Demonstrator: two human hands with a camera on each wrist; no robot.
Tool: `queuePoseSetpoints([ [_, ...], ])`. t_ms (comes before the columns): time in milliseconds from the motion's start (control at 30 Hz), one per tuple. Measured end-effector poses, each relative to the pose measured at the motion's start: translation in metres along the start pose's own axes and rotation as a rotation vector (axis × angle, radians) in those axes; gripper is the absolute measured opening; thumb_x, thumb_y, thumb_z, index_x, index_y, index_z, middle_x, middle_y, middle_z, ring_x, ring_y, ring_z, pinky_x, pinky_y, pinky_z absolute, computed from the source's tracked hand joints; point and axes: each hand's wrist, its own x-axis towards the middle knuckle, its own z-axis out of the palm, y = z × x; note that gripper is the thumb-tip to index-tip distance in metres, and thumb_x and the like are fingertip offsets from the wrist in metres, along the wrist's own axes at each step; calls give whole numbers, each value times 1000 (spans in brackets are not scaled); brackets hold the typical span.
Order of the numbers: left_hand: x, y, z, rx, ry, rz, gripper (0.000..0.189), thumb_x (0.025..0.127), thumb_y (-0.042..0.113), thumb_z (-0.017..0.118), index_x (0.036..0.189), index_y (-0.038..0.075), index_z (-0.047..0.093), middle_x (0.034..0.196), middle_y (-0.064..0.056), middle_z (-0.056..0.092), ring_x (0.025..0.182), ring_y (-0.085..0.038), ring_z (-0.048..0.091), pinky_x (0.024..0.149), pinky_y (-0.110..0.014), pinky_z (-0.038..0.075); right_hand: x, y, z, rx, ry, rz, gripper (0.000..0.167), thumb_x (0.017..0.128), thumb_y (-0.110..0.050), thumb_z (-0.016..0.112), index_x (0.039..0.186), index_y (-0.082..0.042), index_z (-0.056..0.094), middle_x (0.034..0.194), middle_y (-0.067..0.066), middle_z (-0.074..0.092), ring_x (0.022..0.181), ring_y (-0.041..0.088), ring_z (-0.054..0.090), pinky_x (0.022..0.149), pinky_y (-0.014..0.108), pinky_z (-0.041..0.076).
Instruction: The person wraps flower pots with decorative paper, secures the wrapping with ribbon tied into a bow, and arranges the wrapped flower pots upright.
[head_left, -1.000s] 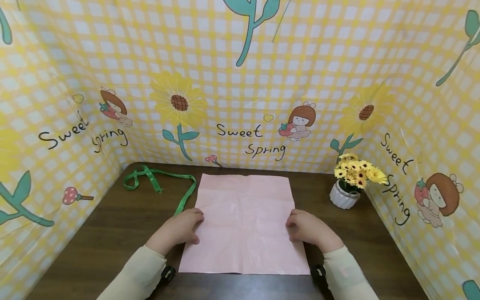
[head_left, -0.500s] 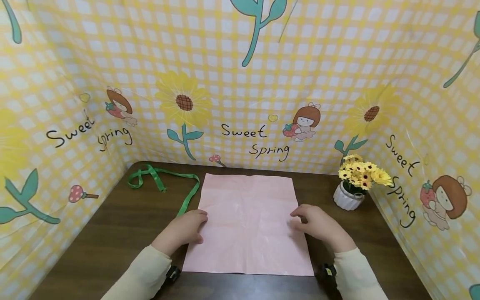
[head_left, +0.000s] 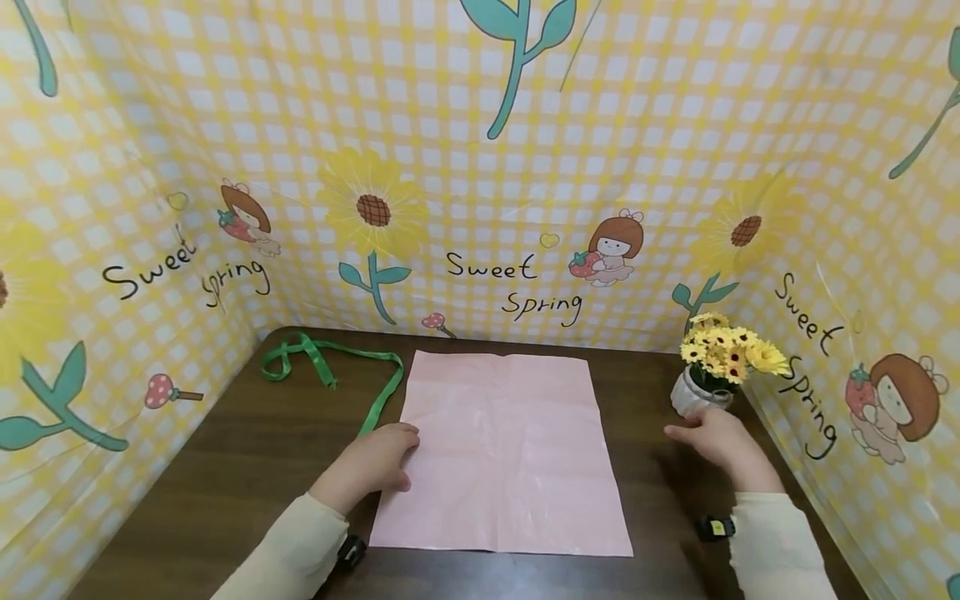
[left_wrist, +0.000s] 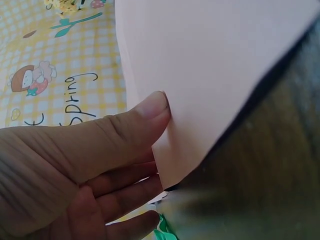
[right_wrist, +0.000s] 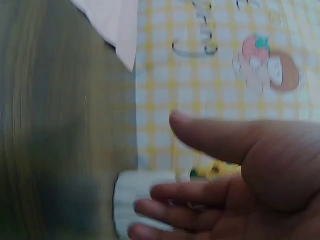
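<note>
Yellow-checked cloth point(head_left: 465, 187) backs the wooden table point(head_left: 240, 450). Loose-fingered, the left hand point(head_left: 367, 462) rests on the mid-table pink paper point(head_left: 510, 458); the right hand point(head_left: 723, 442), straight-fingered, apparently reaches for the white flowerpot point(head_left: 690, 394), which likely next calls for a grip.

From your head, one camera looks forward and down over the dark table point(head_left: 210, 475). Close in, the wrist cameras look along your left hand point(left_wrist: 95, 170) and right hand point(right_wrist: 240, 190); both share the pink sheet point(head_left: 502, 458) and patterned cloth point(head_left: 465, 192) with the head view.
</note>
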Motion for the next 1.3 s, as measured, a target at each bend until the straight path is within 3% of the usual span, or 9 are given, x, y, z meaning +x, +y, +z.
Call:
queuePoseSetpoints([
  [167, -2, 1, 0, -10, 4, 3, 57, 73, 13, 91, 123, -2, 69, 137, -17, 63, 133, -36, 55, 110, -50, 44, 1, 30, -18, -8, 4, 165, 80, 95, -56, 63, 121, 20, 57, 120, 43, 58, 100, 51, 62, 81, 57, 51],
  [300, -3, 2, -1, -14, 7, 3, 56, 73, 12, 91, 123, -3, 69, 137, -18, 63, 132, -37, 55, 110, -50, 44, 9, 43, -18, 178, 27, 246, 97, 96, -57, 62, 143, 23, 33, 142, 48, 37, 122, 59, 48, 97, 64, 45],
  [400, -4, 1, -1, -13, 7, 3, 56, 73, 12, 91, 122, -3, 69, 136, -18, 63, 132, -37, 55, 110, -50, 44, 22, 46, -7, 378, 124, 239, 97, 96, -48, 67, 154, 15, 21, 154, 41, 28, 138, 56, 35, 109, 64, 36],
  [467, -4, -1, 1, -16, 5, 4, 56, 73, 12, 91, 123, -3, 69, 137, -18, 63, 133, -37, 55, 110, -50, 44, 31, 48, 2, 473, 218, 225, 95, 94, -43, 72, 156, 10, 23, 156, 36, 32, 139, 52, 37, 111, 62, 36],
  [567, -3, -1, 3, -25, 1, 4, 57, 74, 12, 91, 123, -2, 69, 137, -17, 63, 133, -37, 54, 111, -50, 44, 43, 49, 11, 576, 366, 238, 98, 90, -38, 78, 159, 2, 22, 159, 28, 33, 142, 45, 36, 113, 58, 35],
  [667, -3, -1, 3, -19, 4, 9, 57, 73, 12, 91, 123, -3, 69, 137, -17, 63, 133, -36, 54, 111, -49, 44, 51, 44, 15, 671, 463, 259, 103, 87, -34, 82, 161, -3, 18, 163, 22, 30, 146, 40, 33, 117, 55, 32],
  [867, -3, -1, -1, -1, 14, 26, 56, 73, 13, 91, 122, -3, 69, 136, -17, 64, 132, -36, 55, 110, -49, 45, 58, 36, 19, 708, 488, 249, 103, 86, -32, 84, 162, -8, 18, 163, 19, 31, 147, 36, 33, 119, 52, 30],
  [1033, -4, 1, -2, -1, 9, 21, 56, 73, 13, 91, 122, -3, 69, 136, -16, 64, 132, -36, 55, 110, -49, 45, 61, 37, 24, 663, 495, 251, 101, 85, -28, 85, 162, -7, 23, 161, 19, 35, 144, 35, 36, 118, 51, 31],
  [1300, -3, 3, -3, 11, 1, 12, 55, 74, 12, 90, 123, -2, 69, 137, -16, 64, 133, -35, 55, 111, -48, 44, 63, 40, 24, 599, 508, 279, 102, 85, -36, 83, 162, -6, 22, 161, 23, 35, 144, 40, 38, 117, 55, 32],
])
